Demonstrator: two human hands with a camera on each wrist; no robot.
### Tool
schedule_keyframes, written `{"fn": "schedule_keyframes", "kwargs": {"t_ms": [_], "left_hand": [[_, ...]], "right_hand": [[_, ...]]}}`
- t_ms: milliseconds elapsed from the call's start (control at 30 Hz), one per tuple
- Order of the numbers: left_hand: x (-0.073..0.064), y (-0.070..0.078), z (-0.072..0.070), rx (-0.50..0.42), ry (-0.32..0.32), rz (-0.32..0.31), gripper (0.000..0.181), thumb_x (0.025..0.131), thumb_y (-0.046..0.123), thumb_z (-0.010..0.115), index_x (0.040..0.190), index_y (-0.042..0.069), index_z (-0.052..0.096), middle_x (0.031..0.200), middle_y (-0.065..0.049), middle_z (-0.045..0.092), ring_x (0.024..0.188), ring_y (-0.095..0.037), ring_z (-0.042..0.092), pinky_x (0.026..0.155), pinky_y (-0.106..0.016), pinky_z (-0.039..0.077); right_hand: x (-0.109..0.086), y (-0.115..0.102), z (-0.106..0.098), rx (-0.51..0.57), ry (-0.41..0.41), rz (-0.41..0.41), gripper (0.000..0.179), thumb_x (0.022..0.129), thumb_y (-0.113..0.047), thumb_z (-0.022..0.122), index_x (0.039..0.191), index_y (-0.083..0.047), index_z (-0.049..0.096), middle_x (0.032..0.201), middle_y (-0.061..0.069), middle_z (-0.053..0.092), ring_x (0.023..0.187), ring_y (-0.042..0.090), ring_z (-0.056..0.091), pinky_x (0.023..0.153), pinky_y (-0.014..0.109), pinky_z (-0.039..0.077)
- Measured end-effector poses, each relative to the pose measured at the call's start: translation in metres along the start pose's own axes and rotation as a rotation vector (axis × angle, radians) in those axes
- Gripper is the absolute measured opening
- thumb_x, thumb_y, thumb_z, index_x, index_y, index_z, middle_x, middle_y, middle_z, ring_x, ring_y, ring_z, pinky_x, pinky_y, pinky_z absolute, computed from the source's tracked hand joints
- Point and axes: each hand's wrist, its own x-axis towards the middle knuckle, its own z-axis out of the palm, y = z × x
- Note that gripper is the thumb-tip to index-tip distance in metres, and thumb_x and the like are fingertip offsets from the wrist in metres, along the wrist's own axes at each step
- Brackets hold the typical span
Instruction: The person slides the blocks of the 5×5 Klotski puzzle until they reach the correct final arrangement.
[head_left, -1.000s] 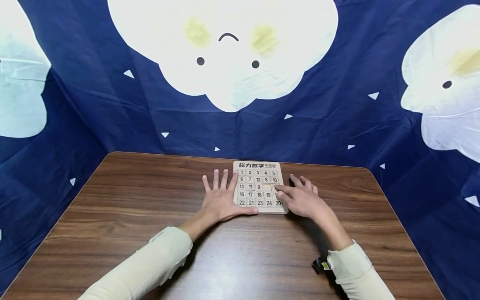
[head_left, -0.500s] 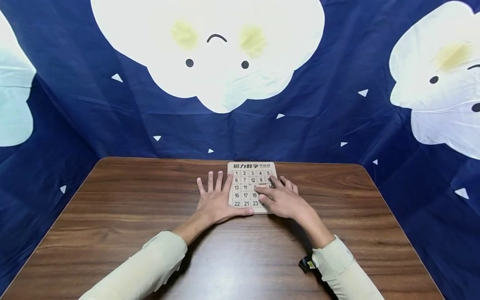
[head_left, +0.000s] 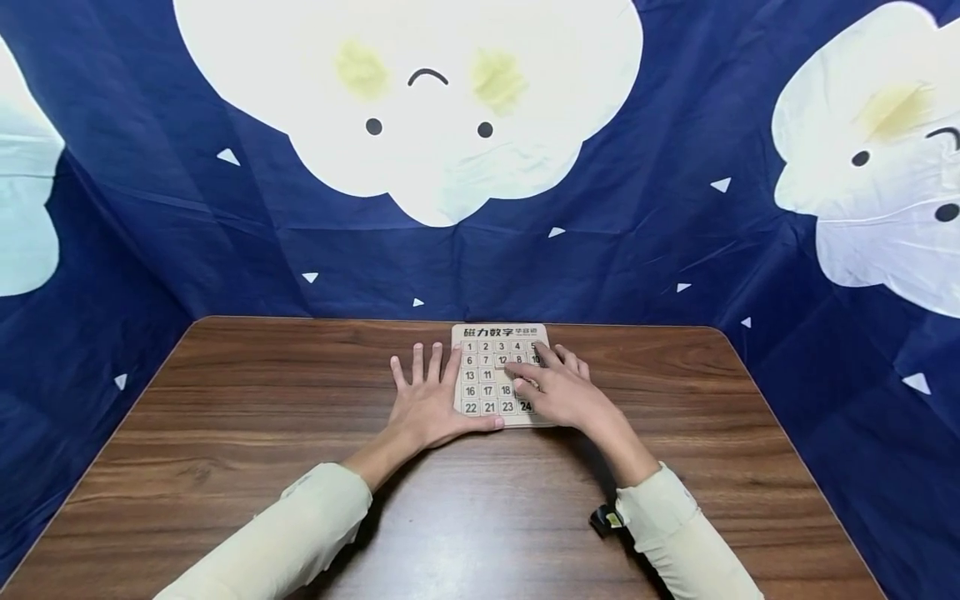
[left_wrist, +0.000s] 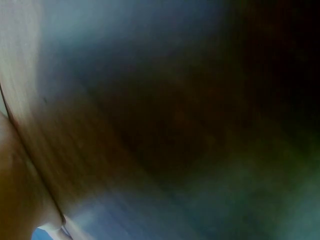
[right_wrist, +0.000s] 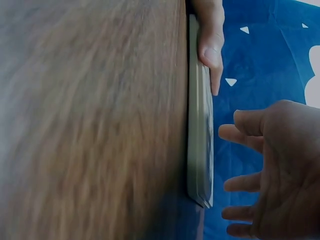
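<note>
A pale wooden sliding number puzzle (head_left: 498, 333) with several numbered tiles lies flat near the table's far edge. My left hand (head_left: 425, 408) is spread at its left side, index finger along the left rim and thumb on the near rim. My right hand (head_left: 567, 396) reaches over the right half, its index fingertip at the lower edge of the 12 tile (head_left: 502, 360). Just below that tile is an open slot (head_left: 501, 376). Tiles at the right of the middle rows are hidden by this hand. In the right wrist view, the right hand's fingers (right_wrist: 242, 182) look extended.
The brown wood-grain table (head_left: 457, 500) stretches toward me and to both sides. Behind the puzzle, a dark blue cloth (head_left: 360, 275) with white clouds hangs close to the far edge. A black strap device (head_left: 603, 520) sits by the right cuff.
My right index finger has moved left across the puzzle, from the third row's right end to below 12. The open slot has shifted one column left. My left hand keeps its place on the puzzle.
</note>
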Motion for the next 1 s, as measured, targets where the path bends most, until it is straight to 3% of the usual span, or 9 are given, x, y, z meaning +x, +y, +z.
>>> {"fn": "schedule_keyframes", "kwargs": {"t_ms": [267, 567, 800, 1000], "left_hand": [[0.002, 0.000, 0.002, -0.012, -0.006, -0.004, 0.159, 0.066, 0.114, 0.057, 0.184, 0.023, 0.003, 0.190, -0.020, 0.005, 0.176, -0.049, -0.008, 0.135, -0.077, -0.018], [0.002, 0.001, 0.000, -0.010, -0.017, -0.009, 0.157, 0.068, 0.112, 0.059, 0.184, 0.024, -0.001, 0.190, -0.020, 0.002, 0.176, -0.049, -0.010, 0.135, -0.078, -0.018], [0.004, 0.000, 0.002, -0.003, -0.011, -0.003, 0.157, 0.068, 0.112, 0.059, 0.184, 0.024, 0.000, 0.190, -0.020, 0.004, 0.176, -0.049, -0.008, 0.135, -0.078, -0.016], [0.001, 0.001, 0.000, -0.008, 0.000, 0.001, 0.155, 0.068, 0.111, 0.061, 0.184, 0.024, 0.005, 0.190, -0.021, 0.007, 0.176, -0.050, -0.006, 0.135, -0.079, -0.015]], "right_hand": [[0.010, -0.005, 0.004, -0.015, -0.040, 0.023, 0.048, 0.119, -0.043, 0.050, 0.165, -0.031, 0.061, 0.186, 0.029, 0.023, 0.170, 0.063, 0.018, 0.135, 0.081, 0.015], [-0.006, -0.009, 0.006, -0.028, -0.052, -0.003, 0.047, 0.118, -0.042, 0.054, 0.160, -0.026, 0.066, 0.184, 0.029, 0.028, 0.168, 0.063, 0.021, 0.132, 0.083, 0.018], [-0.010, 0.000, 0.006, -0.016, -0.012, -0.020, 0.048, 0.119, -0.042, 0.053, 0.163, -0.027, 0.063, 0.184, 0.029, 0.029, 0.168, 0.064, 0.024, 0.131, 0.085, 0.020], [-0.002, 0.015, 0.000, -0.004, 0.042, 0.040, 0.051, 0.117, -0.045, 0.053, 0.166, -0.029, 0.060, 0.186, 0.028, 0.024, 0.169, 0.063, 0.021, 0.132, 0.084, 0.019]]}}
